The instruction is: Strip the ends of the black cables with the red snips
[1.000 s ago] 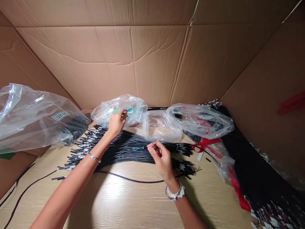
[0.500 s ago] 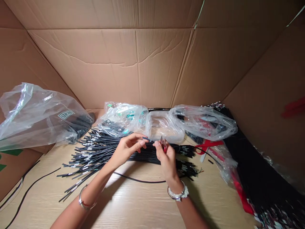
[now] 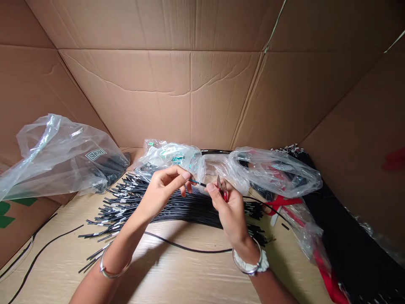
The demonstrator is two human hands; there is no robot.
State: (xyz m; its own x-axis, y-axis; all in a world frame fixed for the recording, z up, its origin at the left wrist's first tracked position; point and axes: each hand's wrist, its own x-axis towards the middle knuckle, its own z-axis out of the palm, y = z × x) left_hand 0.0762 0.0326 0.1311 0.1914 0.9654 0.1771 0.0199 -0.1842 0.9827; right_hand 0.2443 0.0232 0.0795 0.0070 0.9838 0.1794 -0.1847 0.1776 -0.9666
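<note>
My left hand (image 3: 166,188) pinches the thin end of a black cable (image 3: 201,183) between thumb and fingers. My right hand (image 3: 228,207) grips the same cable a little to the right, with small red-handled snips (image 3: 223,188) also in its fingers, blades pointing up and apart. From the right hand the cable runs off to the right. Beneath both hands lies a large bundle of black cables (image 3: 190,209) with white-marked ends fanned out at the left. A loose black cable (image 3: 190,248) curves across the table in front of the bundle.
Clear plastic bags (image 3: 275,169) lie behind the bundle, and another clear bag (image 3: 74,156) stands at the left. A thick stack of black cables (image 3: 351,236) and red strips (image 3: 325,274) occupy the right. Cardboard walls (image 3: 164,71) surround the wooden table (image 3: 177,278).
My hands have moved slightly apart, the right one shifting right. A thin length of cable now shows between them. The whole view has shifted a little.
</note>
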